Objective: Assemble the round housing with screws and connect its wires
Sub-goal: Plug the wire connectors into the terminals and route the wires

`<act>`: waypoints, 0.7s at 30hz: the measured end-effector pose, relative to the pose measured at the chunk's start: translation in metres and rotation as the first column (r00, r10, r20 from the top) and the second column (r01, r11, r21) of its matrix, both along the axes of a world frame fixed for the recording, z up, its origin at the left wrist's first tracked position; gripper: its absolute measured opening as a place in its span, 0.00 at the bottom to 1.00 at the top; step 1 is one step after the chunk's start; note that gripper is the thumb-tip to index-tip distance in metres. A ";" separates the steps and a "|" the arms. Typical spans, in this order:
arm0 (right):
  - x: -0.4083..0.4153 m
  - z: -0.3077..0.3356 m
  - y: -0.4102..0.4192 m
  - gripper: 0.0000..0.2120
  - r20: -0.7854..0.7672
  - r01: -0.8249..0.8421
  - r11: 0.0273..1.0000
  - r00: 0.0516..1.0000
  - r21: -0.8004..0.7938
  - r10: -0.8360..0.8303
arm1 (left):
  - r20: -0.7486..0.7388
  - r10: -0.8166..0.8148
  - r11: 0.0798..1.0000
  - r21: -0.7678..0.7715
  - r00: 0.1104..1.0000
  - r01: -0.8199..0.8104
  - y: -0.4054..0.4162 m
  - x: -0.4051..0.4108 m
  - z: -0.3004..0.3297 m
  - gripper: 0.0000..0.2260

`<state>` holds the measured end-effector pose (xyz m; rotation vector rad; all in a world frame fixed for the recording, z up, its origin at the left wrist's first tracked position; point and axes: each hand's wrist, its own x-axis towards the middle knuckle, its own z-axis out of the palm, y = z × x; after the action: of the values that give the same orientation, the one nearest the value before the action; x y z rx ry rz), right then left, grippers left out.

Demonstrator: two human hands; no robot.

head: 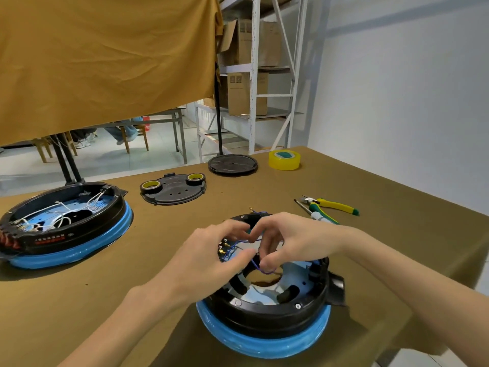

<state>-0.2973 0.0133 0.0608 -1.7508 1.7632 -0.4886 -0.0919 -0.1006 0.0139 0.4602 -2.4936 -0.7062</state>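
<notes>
Brown cloth covers the table (370, 197) beside a white wall (410, 88).

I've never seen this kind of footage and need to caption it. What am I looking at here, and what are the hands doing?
This is one picture from a camera worn on a person's head, looking down at their bare hands. The left hand and right hand both pinch a thin purple wire above the round black housing on a blue ring. On the brown table lie a second black-and-blue housing with white wires, a black round cover plate, a yellow tape roll and yellow-handled pliers.
</notes>
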 end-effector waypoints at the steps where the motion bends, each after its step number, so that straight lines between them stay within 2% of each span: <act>1: -0.005 -0.002 0.001 0.22 -0.036 0.037 0.999 0.999 -0.019 -0.038 | 0.056 0.005 0.999 -0.047 0.998 -0.002 0.000 -0.002 0.000 0.17; 3: -0.015 -0.004 0.006 0.16 -0.072 0.119 0.987 0.989 -0.105 -0.127 | 0.088 0.017 0.995 -0.103 0.996 -0.008 0.000 -0.003 0.001 0.15; 5: -0.025 -0.007 0.012 0.06 0.009 0.203 0.942 0.978 -0.268 -0.209 | 0.031 -0.006 0.993 -0.116 0.999 0.009 0.002 -0.005 0.005 0.12; 7: -0.035 -0.012 0.012 0.04 0.033 0.310 0.822 0.941 -0.477 -0.336 | -0.014 -0.047 0.994 -0.104 0.999 0.045 0.008 -0.014 0.013 0.09; 9: -0.041 -0.022 0.006 0.06 0.030 0.413 0.698 0.871 -0.585 -0.490 | 0.015 -0.115 0.989 -0.094 0.993 0.116 0.018 -0.029 0.022 0.09; 12: -0.045 -0.039 -0.008 0.09 0.053 0.561 0.685 0.790 -0.465 -0.611 | 0.172 -0.236 0.955 -0.140 0.956 0.261 0.033 -0.057 0.028 0.13; 15: -0.044 -0.053 -0.015 0.13 0.053 0.593 0.720 0.783 -0.361 -0.620 | 0.274 -0.310 0.926 -0.130 0.910 0.355 0.039 -0.074 0.023 0.14; 21: -0.052 -0.052 -0.023 0.19 0.068 0.577 0.737 0.801 -0.351 -0.595 | 0.109 -0.318 0.941 -0.082 0.942 0.327 0.026 -0.070 0.014 0.05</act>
<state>-0.3488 -0.0098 0.0087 -1.3828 2.3846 -1.1014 -0.1619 -0.0749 0.0276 0.0451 -2.7115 -0.6916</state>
